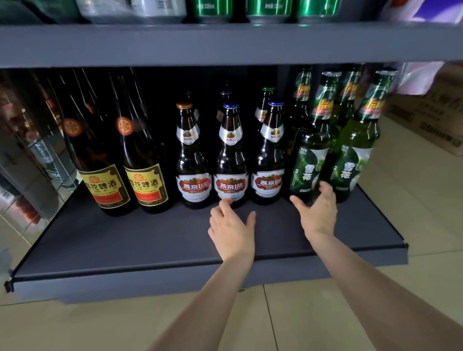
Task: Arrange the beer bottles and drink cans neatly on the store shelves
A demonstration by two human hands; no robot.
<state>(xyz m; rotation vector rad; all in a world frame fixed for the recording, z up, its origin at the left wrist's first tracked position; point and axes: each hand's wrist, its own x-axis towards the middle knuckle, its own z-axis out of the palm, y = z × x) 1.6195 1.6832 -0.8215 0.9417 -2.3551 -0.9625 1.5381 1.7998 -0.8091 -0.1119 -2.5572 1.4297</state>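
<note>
We have both hands out over the lower shelf (148,240), neither holding anything. Our left hand (231,229) hovers at about 6 o'clock from the middle brown bottle (230,159), fingers loosely spread, one fingertip just at the foot of that bottle; whether it touches we cannot tell. Our right hand (318,211) is at 5 o'clock from it, fingers open and slightly curved, right in front of the base of the nearer green bottle (308,158).

The beer stands toward the back of the shelf in a row: two tall dark bottles (121,164) at 9 o'clock, three brown ones in the middle with more behind them, green ones at 3 o'clock. Green cans (266,4) sit on the shelf above, at 12 o'clock.

These are glass, so we judge them heavy if full, rigid, smooth and breakable, and tall enough to tip when pushed low. We would wrap the hand round the wide body at the label, or steady the neck, and slide each forward rather than knock it against its neighbours.
</note>
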